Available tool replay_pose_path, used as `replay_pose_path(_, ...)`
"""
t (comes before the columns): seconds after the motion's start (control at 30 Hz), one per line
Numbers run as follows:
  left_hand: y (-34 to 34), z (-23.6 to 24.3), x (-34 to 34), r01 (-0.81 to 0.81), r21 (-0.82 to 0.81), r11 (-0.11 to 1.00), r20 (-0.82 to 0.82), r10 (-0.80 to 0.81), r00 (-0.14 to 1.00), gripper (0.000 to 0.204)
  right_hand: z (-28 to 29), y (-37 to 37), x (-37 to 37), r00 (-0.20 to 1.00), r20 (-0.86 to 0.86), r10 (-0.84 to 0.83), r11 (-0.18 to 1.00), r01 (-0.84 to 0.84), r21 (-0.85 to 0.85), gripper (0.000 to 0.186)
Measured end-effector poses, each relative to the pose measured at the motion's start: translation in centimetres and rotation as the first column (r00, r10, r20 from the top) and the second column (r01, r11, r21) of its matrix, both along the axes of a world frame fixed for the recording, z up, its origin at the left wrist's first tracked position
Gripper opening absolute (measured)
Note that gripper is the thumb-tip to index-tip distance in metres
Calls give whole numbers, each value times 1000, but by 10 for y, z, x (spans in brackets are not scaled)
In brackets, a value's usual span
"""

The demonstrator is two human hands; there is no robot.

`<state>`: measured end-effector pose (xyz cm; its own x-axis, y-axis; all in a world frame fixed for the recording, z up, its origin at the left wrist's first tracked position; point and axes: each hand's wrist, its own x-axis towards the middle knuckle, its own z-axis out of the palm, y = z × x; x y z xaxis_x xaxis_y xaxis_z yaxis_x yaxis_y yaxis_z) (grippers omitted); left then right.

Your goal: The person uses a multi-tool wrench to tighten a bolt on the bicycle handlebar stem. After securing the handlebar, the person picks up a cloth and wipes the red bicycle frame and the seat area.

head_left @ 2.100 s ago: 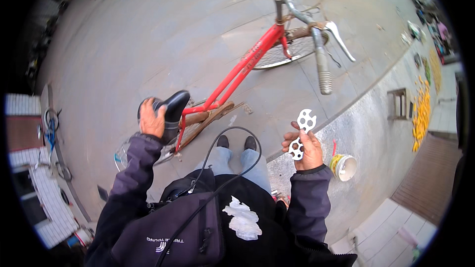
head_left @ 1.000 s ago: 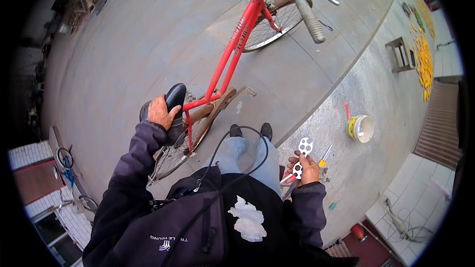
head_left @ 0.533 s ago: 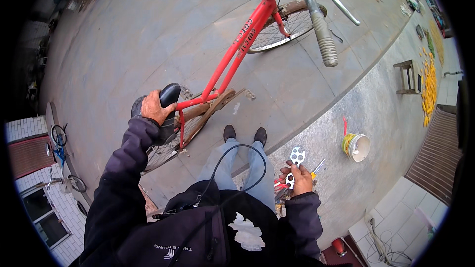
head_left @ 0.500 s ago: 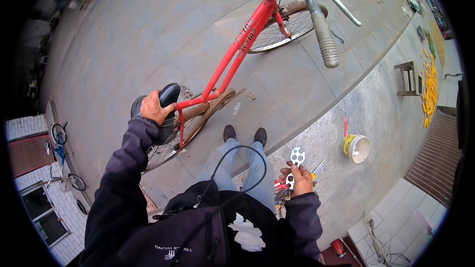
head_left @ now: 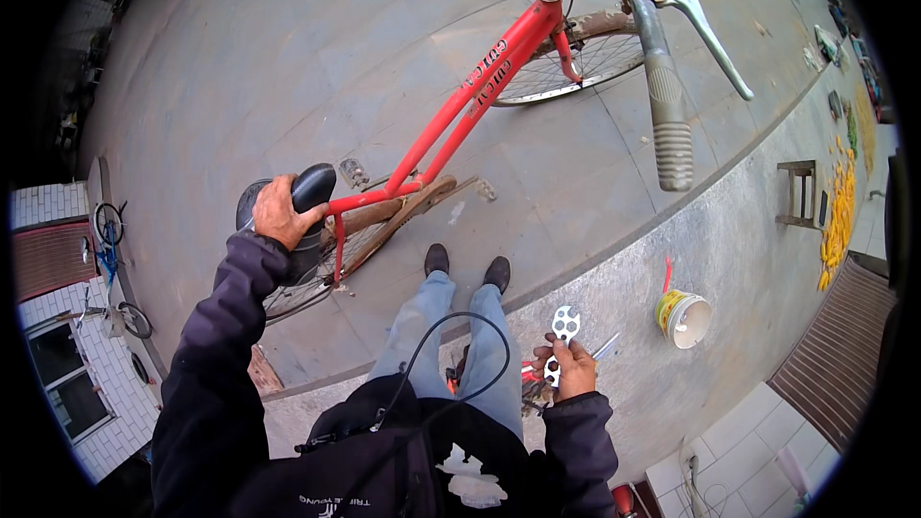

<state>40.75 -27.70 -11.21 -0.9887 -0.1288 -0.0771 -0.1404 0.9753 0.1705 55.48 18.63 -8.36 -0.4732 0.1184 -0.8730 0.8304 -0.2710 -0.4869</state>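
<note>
A red bicycle [head_left: 461,104] stands across the yard in front of me, its handlebar at the upper right. My left hand [head_left: 280,215] is wrapped over the black saddle [head_left: 314,188], thumb toward the frame. In my right hand [head_left: 573,366], held near my right leg, is a flat silver multi-hole wrench [head_left: 566,323], gripped by its lower part so the upper end sticks out. Below that hand lie several tools, partly hidden by it and by my leg, among them some with red handles [head_left: 529,370].
On the concrete to the right stands a white and yellow bucket [head_left: 687,319] with a red thing beside its rim. Farther right are a small wooden stool [head_left: 799,194] and a heap of yellow corn cobs [head_left: 838,216]. Another, blue bicycle [head_left: 109,264] stands by the left wall.
The bicycle's handlebar has swung right and nearer in view, while the saddle under my left hand has shifted slightly left. My right hand with the wrench sits slightly lower and further left.
</note>
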Motion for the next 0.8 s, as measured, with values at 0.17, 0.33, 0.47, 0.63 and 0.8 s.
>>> replay_pose_path(0.17,0,-5,2,-15,-16,1000,-23,15,1000,60,-11,-6,-12,999,21,46,999,-45,-21,31)
replay_pose_path(0.33,-1,-3,3,-42,-12,999,-25,42,999,60,-16,-12,-26,996,18,92,994,-91,-58,29)
replay_pose_path(0.47,5,1,0,-34,-13,999,-10,34,999,59,-17,-10,-29,996,12,85,994,-84,-66,30)
replay_pose_path(0.63,8,3,0,-15,-8,1000,-19,14,1000,57,-19,-5,-28,997,25,68,996,-66,-65,29)
replay_pose_path(0.8,11,4,-1,-44,1,999,18,44,999,58,-21,-1,-26,997,33,73,996,-72,-49,30)
